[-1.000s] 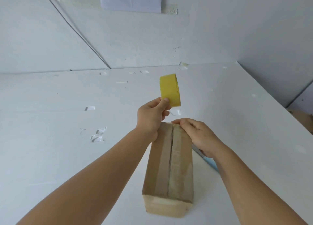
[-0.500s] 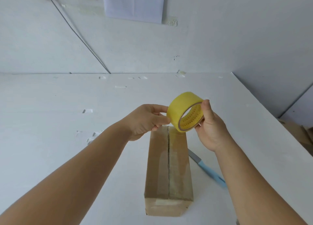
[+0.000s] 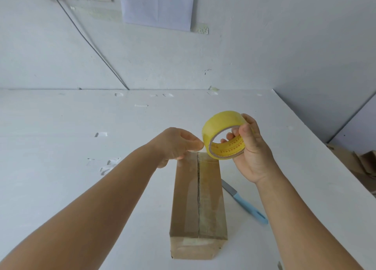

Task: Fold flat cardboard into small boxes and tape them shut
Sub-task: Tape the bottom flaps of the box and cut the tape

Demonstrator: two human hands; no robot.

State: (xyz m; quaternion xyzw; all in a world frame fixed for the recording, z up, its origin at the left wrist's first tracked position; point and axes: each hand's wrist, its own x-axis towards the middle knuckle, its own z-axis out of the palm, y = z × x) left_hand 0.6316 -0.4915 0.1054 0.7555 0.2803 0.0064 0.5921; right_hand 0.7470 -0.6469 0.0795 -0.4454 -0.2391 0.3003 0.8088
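Yellow tape roll, light and rigid, sits gripped through its core by the right hand; left hand pinches its sticky free end above the stiff cardboard box.

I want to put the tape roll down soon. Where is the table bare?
Left of the cardboard box, the table is bare apart from small tape scraps. Beyond the hands toward the wall is also open. Right of the box is tighter: the blue-handled knife lies there.

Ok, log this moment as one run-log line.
left hand: pinching tape end at box's far edge | right hand: holds tape roll above box | knife: on table, right of box
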